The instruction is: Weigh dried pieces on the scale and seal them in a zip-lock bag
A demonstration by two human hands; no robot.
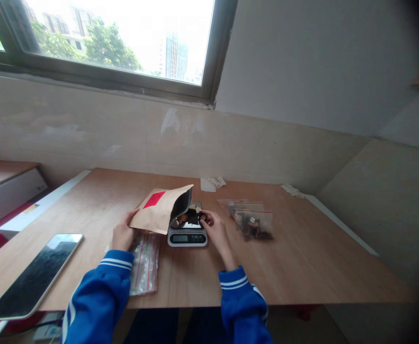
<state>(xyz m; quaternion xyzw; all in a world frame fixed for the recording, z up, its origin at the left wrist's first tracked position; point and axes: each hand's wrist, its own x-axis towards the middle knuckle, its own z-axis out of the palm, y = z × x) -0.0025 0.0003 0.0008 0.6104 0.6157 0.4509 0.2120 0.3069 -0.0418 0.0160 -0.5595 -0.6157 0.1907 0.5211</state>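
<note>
Behind the table's (303,267) front edge, left hand (123,233) clasps paper bag (155,213), fingers partly hidden; right hand (214,226) meets dark pieces (193,217), finger pinch indeterminable.

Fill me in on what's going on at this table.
A person's left hand holds a brown paper pouch with a red label, its open mouth tilted toward a small white digital scale. The right hand is at the dark, irregular pieces on the scale. Clear red-striped plastic bags holding dark pieces lie to the right; flat clear red-striped bags lie near the left forearm.
</note>
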